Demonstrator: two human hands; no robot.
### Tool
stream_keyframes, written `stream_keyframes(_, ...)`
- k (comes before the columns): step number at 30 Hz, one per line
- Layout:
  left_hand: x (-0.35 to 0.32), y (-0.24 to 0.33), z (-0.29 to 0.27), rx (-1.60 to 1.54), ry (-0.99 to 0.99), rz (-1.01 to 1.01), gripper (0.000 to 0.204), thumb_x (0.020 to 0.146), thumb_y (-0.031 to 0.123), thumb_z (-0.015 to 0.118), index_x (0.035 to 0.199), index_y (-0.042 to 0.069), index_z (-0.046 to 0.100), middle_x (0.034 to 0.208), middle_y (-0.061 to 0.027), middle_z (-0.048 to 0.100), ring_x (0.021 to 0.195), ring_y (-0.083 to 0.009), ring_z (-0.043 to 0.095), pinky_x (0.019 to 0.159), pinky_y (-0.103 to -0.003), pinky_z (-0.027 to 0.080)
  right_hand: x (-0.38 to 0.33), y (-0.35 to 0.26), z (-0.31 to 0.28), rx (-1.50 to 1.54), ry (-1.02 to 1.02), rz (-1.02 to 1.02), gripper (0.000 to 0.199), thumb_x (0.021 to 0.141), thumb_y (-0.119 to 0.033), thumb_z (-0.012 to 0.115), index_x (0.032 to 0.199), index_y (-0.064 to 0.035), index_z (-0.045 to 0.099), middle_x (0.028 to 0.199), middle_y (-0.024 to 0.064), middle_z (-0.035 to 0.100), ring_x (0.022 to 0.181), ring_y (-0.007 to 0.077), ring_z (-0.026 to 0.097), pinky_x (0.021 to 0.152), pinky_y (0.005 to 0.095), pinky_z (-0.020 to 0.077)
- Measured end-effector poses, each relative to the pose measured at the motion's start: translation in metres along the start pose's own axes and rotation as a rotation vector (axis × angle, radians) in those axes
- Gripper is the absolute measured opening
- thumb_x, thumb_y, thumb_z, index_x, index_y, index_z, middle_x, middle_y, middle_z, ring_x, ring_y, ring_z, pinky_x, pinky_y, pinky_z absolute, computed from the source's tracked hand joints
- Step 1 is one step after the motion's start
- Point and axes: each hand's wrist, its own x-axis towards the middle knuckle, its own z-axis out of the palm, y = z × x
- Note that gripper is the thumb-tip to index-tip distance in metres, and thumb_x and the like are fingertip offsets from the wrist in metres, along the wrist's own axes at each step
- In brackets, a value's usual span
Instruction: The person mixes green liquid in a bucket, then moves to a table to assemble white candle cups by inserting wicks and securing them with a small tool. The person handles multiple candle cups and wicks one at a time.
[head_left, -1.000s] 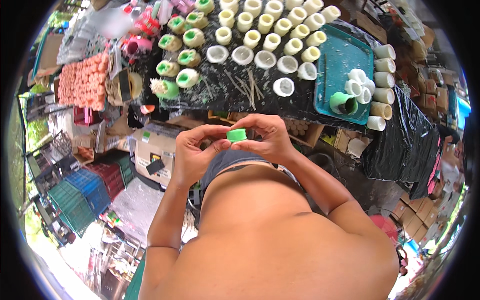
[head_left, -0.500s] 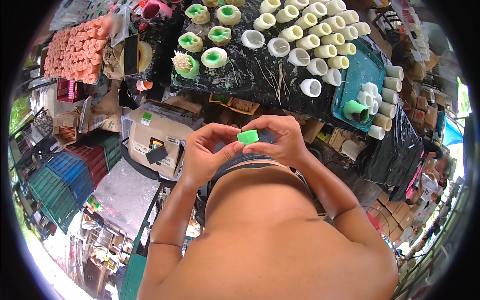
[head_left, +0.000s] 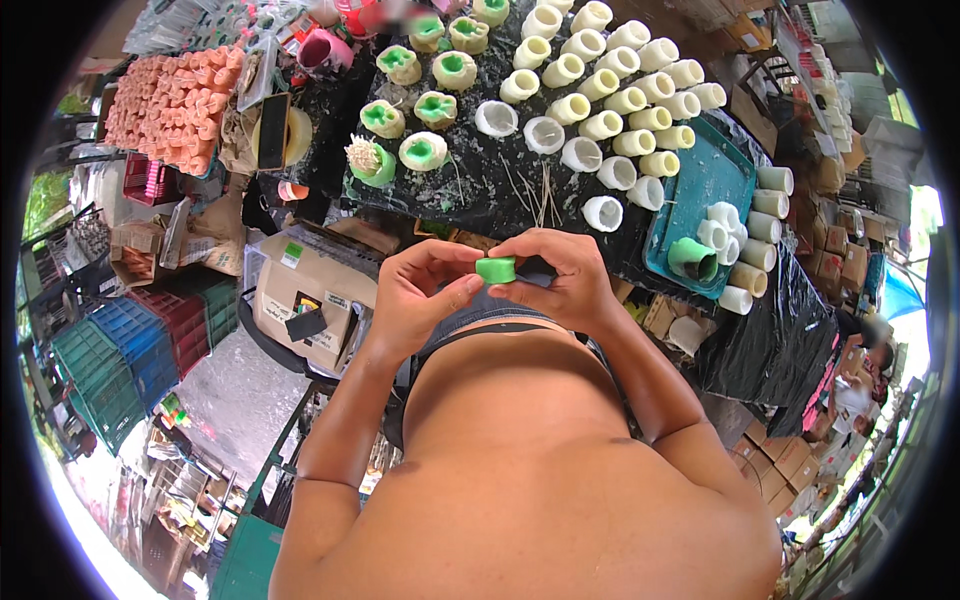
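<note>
Green piece (head_left: 496,270), between left hand (head_left: 420,295) and right hand (head_left: 567,276), pinched by both

Bright daylight (head_left: 72,500) glares at the edges, around a black-covered table (head_left: 478,168) and stacked cardboard boxes (head_left: 790,460).

Beyond the hands (head_left: 567,272), a bare lane on the black-covered surface (head_left: 478,180) opens between green-filled cups (head_left: 436,107) and white cups (head_left: 581,155), thin sticks (head_left: 544,195) lying at its near right, while packed yellow cups (head_left: 625,100) block the way beyond.
</note>
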Motion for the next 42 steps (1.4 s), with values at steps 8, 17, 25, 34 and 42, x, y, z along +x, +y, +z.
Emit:
stream_keyframes(8,0.039,-0.010,0.051,-0.038,0.052,-0.002,0.025,0.096,0.010,0.080,0.118,0.002,0.072,0.107,-0.0052,0.077,0.090,-0.0088,0.070,0.075,-0.026,0.057,0.007,0.029,-0.061,0.051,0.016,-0.117,0.034,0.081,-0.006,0.089,0.112,-0.0025,0.075,0.100,0.0103,0.078,0.087,0.0208,0.076,0.076,0.0326,0.0591)
stream_keyframes(17,0.049,-0.017,0.055,-0.187,0.392,0.074,0.022,0.103,0.014,0.071,0.121,0.002,0.067,0.110,-0.0121,0.074,0.082,-0.0136,0.066,0.081,-0.029,0.055,0.099,0.098,-0.082,0.692,0.101,0.251,0.026,0.101,-0.008,0.074,0.123,0.0062,0.068,0.106,0.0092,0.076,0.088,0.0116,0.071,0.079,0.0271,0.0579)
stream_keyframes(25,0.013,-0.022,-0.001,-0.196,0.534,0.065,0.022,0.104,0.017,0.069,0.121,0.002,0.066,0.113,-0.0124,0.074,0.082,-0.0117,0.065,0.083,-0.027,0.054,0.239,0.122,-0.067,0.591,0.107,0.366,0.032,0.100,-0.027,0.078,0.114,0.0021,0.073,0.096,0.0078,0.077,0.078,0.0093,0.070,0.073,0.0254,0.0575)
stream_keyframes(34,-0.010,-0.007,-0.068,-0.212,0.611,0.144,0.020,0.107,0.017,0.065,0.121,0.003,0.067,0.110,-0.0104,0.075,0.082,-0.0110,0.066,0.081,-0.026,0.054,0.343,0.113,-0.031,0.623,0.127,0.485,0.027,0.097,-0.026,0.080,0.107,-0.0007,0.076,0.092,0.0081,0.078,0.071,0.0104,0.071,0.066,0.0246,0.0567)
stream_keyframes(42,-0.018,-0.007,-0.104,-0.258,0.633,0.168,0.019,0.108,0.017,0.064,0.121,0.004,0.067,0.109,-0.0089,0.074,0.083,-0.0095,0.065,0.080,-0.025,0.053,0.387,0.123,-0.010,0.545,0.165,0.522,0.028,0.097,-0.029,0.078,0.108,-0.0038,0.076,0.095,0.0062,0.079,0.075,0.0121,0.072,0.071,0.0272,0.0572)
